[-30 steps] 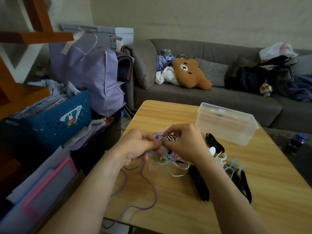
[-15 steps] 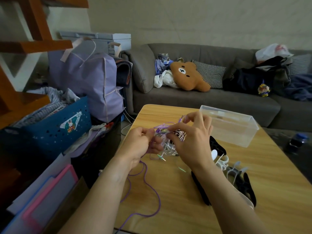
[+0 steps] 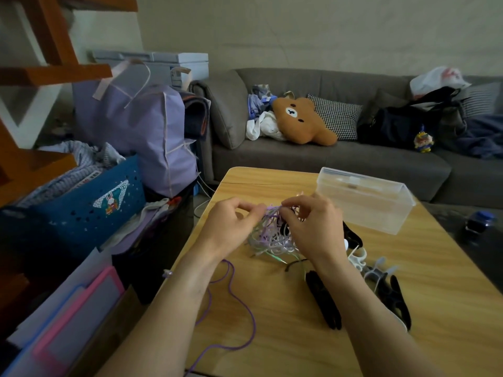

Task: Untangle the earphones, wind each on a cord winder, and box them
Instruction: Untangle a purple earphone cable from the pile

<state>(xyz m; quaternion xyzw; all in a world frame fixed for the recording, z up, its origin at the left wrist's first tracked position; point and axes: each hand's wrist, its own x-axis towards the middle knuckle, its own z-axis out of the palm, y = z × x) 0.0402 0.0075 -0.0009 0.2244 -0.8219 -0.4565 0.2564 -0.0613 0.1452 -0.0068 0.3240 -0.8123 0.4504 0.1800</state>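
Both hands are closed in pinches on the same knot: the left hand [image 3: 231,227] nips purple strands at the top left of the earphone tangle [image 3: 272,236], and the right hand [image 3: 313,229] curls its fingers over the top right, pinching cords there. The tangle hangs between them, just above or brushing the surface [image 3: 449,281]; I cannot tell which. It looks feather-light, limp and springy, thin cords in lilac, white, pale green and black that will cinch tighter if yanked, so the safest hold is probably on a single strand close to a crossing, easing loops open instead of pulling ends. One purple cord [image 3: 239,303] already trails free toward the near edge and seems a good lead to follow. Cord winders [image 3: 362,261], white and black, lie just right of the right wrist, and the clear box [image 3: 362,200] waits beyond them, well apart from the tangle.
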